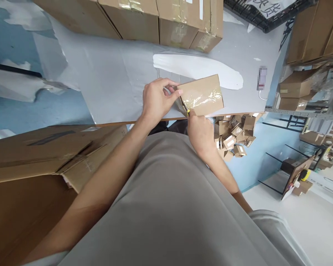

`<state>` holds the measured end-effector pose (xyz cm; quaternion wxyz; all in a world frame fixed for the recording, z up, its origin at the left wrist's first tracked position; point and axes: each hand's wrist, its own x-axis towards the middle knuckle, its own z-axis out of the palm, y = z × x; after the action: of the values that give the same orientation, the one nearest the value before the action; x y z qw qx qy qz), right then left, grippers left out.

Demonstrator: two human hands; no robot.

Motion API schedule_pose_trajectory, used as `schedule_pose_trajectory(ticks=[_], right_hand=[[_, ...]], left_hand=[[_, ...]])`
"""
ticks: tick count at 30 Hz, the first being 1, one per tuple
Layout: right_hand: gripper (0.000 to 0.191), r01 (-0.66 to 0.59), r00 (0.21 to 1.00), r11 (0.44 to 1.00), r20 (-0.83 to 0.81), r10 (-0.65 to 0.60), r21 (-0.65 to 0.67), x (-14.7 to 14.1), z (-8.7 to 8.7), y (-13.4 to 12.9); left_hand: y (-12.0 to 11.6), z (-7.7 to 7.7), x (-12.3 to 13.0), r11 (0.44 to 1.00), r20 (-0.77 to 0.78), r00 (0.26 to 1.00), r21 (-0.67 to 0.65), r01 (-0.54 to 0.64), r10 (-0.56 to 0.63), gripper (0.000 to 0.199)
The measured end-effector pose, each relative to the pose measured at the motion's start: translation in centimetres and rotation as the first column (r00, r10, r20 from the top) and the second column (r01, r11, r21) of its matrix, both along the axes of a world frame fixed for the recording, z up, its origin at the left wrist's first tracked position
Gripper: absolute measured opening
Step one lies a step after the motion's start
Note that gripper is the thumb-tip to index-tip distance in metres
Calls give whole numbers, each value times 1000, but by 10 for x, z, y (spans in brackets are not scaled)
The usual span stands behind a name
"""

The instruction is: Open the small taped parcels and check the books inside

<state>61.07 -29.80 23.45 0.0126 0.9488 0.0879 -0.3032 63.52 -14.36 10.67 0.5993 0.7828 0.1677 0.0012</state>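
Observation:
A small cardboard box (201,94) with shiny clear tape lies near the front edge of the table. My left hand (159,98) pinches the box's left upper corner between thumb and fingers. My right hand (201,129) is closed around a small yellow tool, seemingly a utility knife (188,112), most of it hidden in the fist. The tool's tip meets the left end of the box, along its edge. Behind the box, a long white sheet (194,66) lies on the grey table cover (113,77).
Large taped cartons (138,22) line the table's back, with a black crate (263,18) to their right. A phone-like device (262,77) with a white cable lies at right. Small boxes (234,136) are heaped below the table edge. A big open carton (30,159) stands at my left.

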Motion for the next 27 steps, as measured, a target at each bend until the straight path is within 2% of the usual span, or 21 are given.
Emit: schedule_pose_trajectory(ticks=[6, 9, 13, 16, 19, 21, 24, 27], right_hand=[[36, -23, 1000, 996, -23, 21, -83, -10, -2, -5], [37, -31, 999, 999, -30, 29, -43, -17, 1, -12], [35, 1, 998, 1000, -62, -2, -11, -12, 14, -30], [35, 76, 995, 994, 61, -81, 81, 9, 20, -60], [39, 195, 943, 968, 242, -228, 155, 41, 8, -98], [38, 234, 918, 955, 281, -280, 184, 60, -7, -120], [35, 238, 919, 943, 259, -296, 232, 74, -27, -137], [33, 251, 931, 929, 196, -309, 271, 76, -35, -142]], left_hand=[[-1, 2, 0, 999, -5, 1000, 39, -12, 12, 22], [-2, 0, 1, 999, 7, 1000, 26, -29, 29, 31], [-2, -2, 4, 999, 3, 1000, 31, -27, 27, 37], [-1, -3, 7, 999, -8, 1000, 44, -27, 27, 41], [-2, -5, 11, 998, -1, 999, 51, -35, 35, 43], [-3, -7, 14, 997, 11, 999, 51, -49, 49, 43], [-4, -13, 18, 995, 18, 998, 76, -62, 60, 50], [-7, -11, 22, 983, 22, 998, 175, -54, 51, 54]])
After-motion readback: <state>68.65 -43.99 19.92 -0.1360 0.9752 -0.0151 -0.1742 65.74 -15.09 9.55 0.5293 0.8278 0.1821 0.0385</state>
